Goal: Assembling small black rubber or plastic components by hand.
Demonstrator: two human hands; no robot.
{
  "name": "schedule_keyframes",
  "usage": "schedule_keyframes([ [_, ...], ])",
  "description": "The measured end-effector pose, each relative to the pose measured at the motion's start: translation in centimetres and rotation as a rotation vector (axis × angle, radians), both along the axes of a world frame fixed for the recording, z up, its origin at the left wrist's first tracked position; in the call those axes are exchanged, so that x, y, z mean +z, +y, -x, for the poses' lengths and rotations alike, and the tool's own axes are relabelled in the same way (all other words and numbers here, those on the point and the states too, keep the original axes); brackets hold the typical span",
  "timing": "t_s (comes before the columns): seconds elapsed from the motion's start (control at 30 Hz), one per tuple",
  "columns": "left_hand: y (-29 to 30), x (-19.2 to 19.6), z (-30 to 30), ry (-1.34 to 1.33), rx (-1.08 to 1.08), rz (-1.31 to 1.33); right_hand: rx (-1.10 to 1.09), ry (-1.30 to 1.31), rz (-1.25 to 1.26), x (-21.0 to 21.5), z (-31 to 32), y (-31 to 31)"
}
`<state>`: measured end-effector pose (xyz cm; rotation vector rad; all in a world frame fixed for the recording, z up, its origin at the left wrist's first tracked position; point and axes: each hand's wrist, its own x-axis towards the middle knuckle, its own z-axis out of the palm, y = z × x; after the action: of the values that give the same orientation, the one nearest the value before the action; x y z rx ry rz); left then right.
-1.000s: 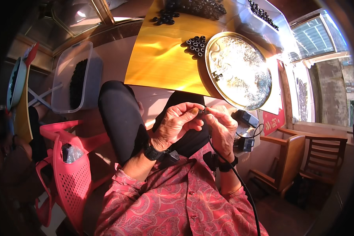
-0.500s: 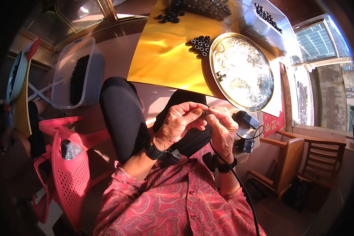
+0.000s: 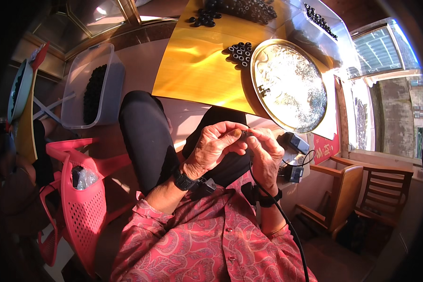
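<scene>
Above my lap, my left hand (image 3: 215, 145) and my right hand (image 3: 267, 152) meet with thumbs and fingertips pinched together. Between them is a small dark piece (image 3: 245, 134), mostly hidden by the fingers; its exact kind does not show. Just beyond the hands, a round metal tray (image 3: 293, 84) rests on the yellow tabletop (image 3: 197, 70), glaring in sunlight, with a few small dark parts (image 3: 264, 90) near its left side. Left of the tray stands a cluster of short black rings (image 3: 240, 53).
More black parts (image 3: 205, 18) lie at the table's far side, near a clear bin (image 3: 315, 28). A clear plastic tub (image 3: 113, 94) of black pieces stands left of my knee. A pink chair (image 3: 84, 207) is at left, wooden chairs (image 3: 345, 197) at right. Another person sits far left.
</scene>
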<state>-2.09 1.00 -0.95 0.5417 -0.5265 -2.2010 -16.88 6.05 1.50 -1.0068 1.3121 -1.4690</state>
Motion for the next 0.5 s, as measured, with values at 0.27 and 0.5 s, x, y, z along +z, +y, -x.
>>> schedule_keyframes([
  [0.27, 0.35, 0.17, 0.18, -0.035, 0.031, 0.024, -0.035, 0.172, 0.056, 0.11, -0.37, 0.15],
  [0.5, 0.32, 0.24, 0.23, -0.035, 0.033, 0.004, -0.051, 0.054, 0.028, -0.69, -0.29, 0.22],
])
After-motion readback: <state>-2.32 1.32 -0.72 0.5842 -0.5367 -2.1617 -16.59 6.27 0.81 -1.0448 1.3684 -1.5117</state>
